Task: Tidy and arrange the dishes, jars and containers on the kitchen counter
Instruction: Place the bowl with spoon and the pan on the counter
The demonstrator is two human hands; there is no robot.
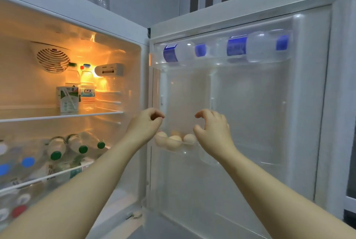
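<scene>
Fridge point(19, 76) open, door point(250, 103) at 3 o'clock. Left hand point(146, 123) and right hand point(213, 130) raised side by side, fingers curled; grip on anything cannot be told. Clear tray point(179, 151) of eggs point(174, 140) sits on door, at 6 o'clock between them

The fridge's upper shelf point(57, 117) bears a carton point(67, 99) and upright bottles point(87, 92). On the lower shelf point(57, 176), green-capped bottles point(77, 146) lie sideways. Eggs point(174, 140) sit in a clear door rack point(180, 152).
</scene>
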